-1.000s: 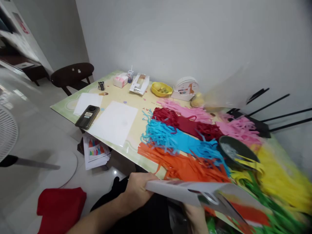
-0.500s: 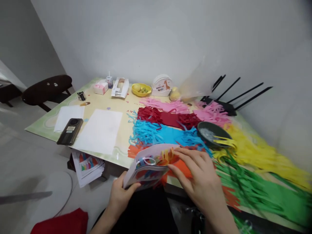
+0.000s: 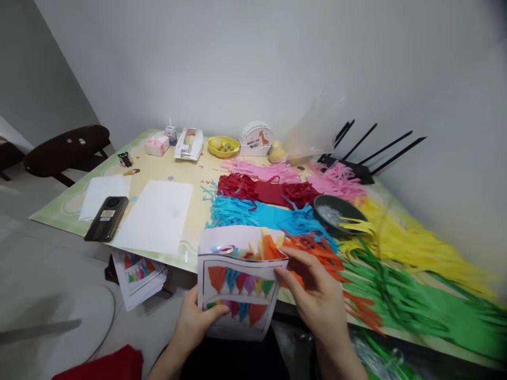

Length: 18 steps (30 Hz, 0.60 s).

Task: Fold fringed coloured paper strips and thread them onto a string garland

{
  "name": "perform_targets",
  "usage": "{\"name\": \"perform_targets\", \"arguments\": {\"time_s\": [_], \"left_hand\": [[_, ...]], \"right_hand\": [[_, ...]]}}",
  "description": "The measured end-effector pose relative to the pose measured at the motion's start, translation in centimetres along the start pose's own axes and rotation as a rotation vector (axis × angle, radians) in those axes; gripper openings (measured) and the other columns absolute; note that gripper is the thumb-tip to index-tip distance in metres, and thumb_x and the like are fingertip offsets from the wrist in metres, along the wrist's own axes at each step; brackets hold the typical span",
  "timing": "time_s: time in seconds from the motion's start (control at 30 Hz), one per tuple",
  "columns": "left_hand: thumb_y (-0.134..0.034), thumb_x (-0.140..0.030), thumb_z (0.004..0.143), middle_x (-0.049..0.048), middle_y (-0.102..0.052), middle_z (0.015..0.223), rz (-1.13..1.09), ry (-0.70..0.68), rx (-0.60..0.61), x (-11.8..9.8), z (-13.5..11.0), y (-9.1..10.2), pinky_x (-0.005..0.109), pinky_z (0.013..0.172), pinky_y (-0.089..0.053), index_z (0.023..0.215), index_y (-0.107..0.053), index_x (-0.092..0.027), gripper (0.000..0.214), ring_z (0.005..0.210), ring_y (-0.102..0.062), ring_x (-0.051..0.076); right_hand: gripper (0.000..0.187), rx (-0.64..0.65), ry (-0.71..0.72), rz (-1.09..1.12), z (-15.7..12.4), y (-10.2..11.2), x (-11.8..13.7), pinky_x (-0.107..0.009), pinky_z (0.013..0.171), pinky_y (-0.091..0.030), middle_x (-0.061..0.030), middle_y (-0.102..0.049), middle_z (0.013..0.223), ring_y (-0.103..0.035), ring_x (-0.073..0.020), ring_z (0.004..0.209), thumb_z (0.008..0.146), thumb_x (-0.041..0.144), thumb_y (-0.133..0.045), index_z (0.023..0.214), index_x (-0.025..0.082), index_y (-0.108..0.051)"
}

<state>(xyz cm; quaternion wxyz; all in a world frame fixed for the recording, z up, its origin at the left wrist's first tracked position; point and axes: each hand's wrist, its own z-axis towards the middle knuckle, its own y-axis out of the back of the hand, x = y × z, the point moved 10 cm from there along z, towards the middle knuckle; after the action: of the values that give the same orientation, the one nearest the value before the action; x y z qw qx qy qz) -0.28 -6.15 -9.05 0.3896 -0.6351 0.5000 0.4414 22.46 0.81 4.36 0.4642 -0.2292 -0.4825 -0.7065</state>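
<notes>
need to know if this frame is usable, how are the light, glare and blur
Head view: dim, fairly even indoor light; head view: a small glint near the front edge of the table; head view: yellow fringed paper and green fringed paper smear toward the right; head view: the printed packet in the left hand is slightly soft but recognisable.

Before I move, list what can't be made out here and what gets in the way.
All in the head view:
Lower contents of the printed packet: hidden by its front.
The left hand: most fingers hidden behind the packet.
The green fringed paper: right end cut off by the right edge.
The red item: cut off by the bottom edge.
Writing on the phone label: too small.
</notes>
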Motion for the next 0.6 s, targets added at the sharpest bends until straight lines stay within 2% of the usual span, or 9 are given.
{"name": "perform_targets", "arguments": {"time_s": [0.07, 0.17, 0.27, 0.37, 0.47, 0.53, 0.6], "left_hand": [[-0.086, -0.032, 0.053, 0.0099, -0.077, 0.092, -0.005, 0.006, 0.059, 0.1, 0.1, -0.3, 0.037, 0.081, -0.057, 0.091, -0.071, -0.013, 0.045, 0.089, -0.071, 0.03], [-0.084, -0.033, 0.059, 0.01, -0.076, 0.101, -0.023, -0.024, 0.119, -0.6, 0.2, -0.3, 0.034, 0.084, -0.056, 0.105, -0.067, -0.014, 0.053, 0.095, -0.07, 0.028], [-0.077, -0.035, 0.071, 0.0094, -0.072, 0.113, -0.114, -0.104, 0.079, -2.1, 0.6, 0.4, 0.031, 0.087, -0.055, 0.124, -0.056, -0.018, 0.06, 0.1, -0.069, 0.024], [-0.075, -0.034, 0.074, 0.0094, -0.069, 0.118, -0.107, -0.163, 0.079, -3.3, 0.9, -0.1, 0.03, 0.091, -0.053, 0.124, -0.054, -0.018, 0.056, 0.106, -0.066, 0.024], [-0.074, -0.032, 0.075, 0.0084, -0.07, 0.114, -0.003, -0.188, 0.025, -3.5, 0.7, -0.4, 0.03, 0.091, -0.052, 0.117, -0.058, -0.018, 0.047, 0.104, -0.066, 0.024], [-0.072, -0.032, 0.077, 0.007, -0.071, 0.111, 0.094, -0.216, -0.023, -3.4, 0.2, -0.4, 0.029, 0.089, -0.052, 0.115, -0.059, -0.019, 0.042, 0.101, -0.066, 0.023], [-0.072, -0.032, 0.078, 0.0058, -0.072, 0.106, 0.213, -0.24, -0.025, -3.3, -0.4, -0.7, 0.028, 0.086, -0.051, 0.112, -0.062, -0.019, 0.038, 0.099, -0.067, 0.022]], "right_hand": [[0.019, -0.022, -0.043, 0.02, -0.2, -0.4, -0.6, -0.031, 0.072, -0.057, -0.0064, -0.07, 0.096, -0.068, -0.0191, 0.08, 0.089, 0.032, -0.061, 0.103, 0.021, -0.067], [0.018, 0.031, -0.105, 0.063, -0.2, -0.7, -1.6, -0.028, 0.067, -0.055, -0.0052, -0.07, 0.087, -0.066, -0.0183, 0.075, 0.089, 0.035, -0.06, 0.095, 0.021, -0.069], [0.02, 0.122, -0.149, 0.112, -0.6, -1.4, -2.4, -0.026, 0.062, -0.053, -0.0056, -0.07, 0.087, -0.065, -0.0172, 0.072, 0.089, 0.037, -0.059, 0.093, 0.02, -0.069], [0.025, 0.186, -0.191, 0.101, -1.3, -1.9, -3.0, -0.026, 0.06, -0.053, -0.0058, -0.071, 0.089, -0.064, -0.016, 0.066, 0.088, 0.039, -0.06, 0.1, 0.019, -0.069], [0.03, 0.059, -0.172, 0.016, -1.2, -0.3, -2.8, -0.029, 0.066, -0.055, -0.0076, -0.072, 0.099, -0.066, -0.0179, 0.072, 0.087, 0.04, -0.062, 0.108, 0.02, -0.067], [0.028, -0.037, -0.113, -0.092, -0.7, 1.2, -2.1, -0.031, 0.069, -0.055, -0.0077, -0.072, 0.097, -0.067, -0.0189, 0.075, 0.087, 0.041, -0.062, 0.105, 0.02, -0.067], [0.024, -0.023, -0.042, -0.203, -0.1, 1.4, -1.2, -0.031, 0.068, -0.055, -0.0063, -0.072, 0.09, -0.067, -0.0188, 0.073, 0.087, 0.04, -0.063, 0.098, 0.019, -0.068]]}}
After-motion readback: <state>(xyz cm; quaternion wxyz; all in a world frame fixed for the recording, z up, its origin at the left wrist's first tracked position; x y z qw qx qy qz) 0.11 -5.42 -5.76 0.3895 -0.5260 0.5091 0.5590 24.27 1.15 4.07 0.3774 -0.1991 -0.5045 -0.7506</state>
